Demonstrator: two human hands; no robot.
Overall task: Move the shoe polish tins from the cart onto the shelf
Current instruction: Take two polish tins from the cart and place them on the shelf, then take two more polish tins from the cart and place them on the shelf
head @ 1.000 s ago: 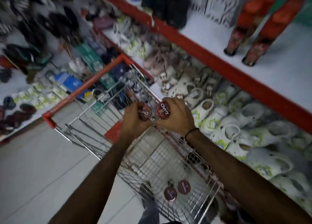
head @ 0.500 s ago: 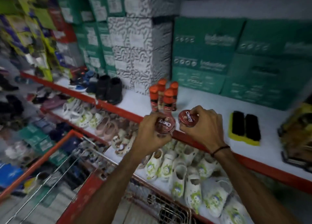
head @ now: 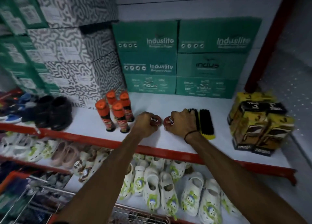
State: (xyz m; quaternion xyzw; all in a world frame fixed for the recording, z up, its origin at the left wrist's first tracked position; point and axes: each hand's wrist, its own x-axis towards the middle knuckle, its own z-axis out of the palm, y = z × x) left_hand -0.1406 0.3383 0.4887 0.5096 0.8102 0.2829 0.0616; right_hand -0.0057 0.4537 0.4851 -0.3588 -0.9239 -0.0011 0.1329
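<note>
Both hands are reaching over the red-edged white shelf [head: 94, 122], each grip closed around one red tin. The left hand [head: 143, 126] is holding the left tin [head: 156, 120] just right of four orange-capped bottles [head: 116, 112]; the right hand [head: 181, 122] is holding the right tin [head: 168, 121] just left of a black-bristled brush [head: 205, 122]. The two tins are sitting side by side, nearly touching, low at the shelf surface; whether they are resting on it cannot be told. Green boxes [head: 148, 58] are standing at the far side, patterned boxes [head: 76, 54] to their left, yellow packs [head: 258, 122] at the right end. White clogs [head: 160, 190] are lying on the lower shelf. The cart [head: 140, 215] is showing at the near edge.
</note>
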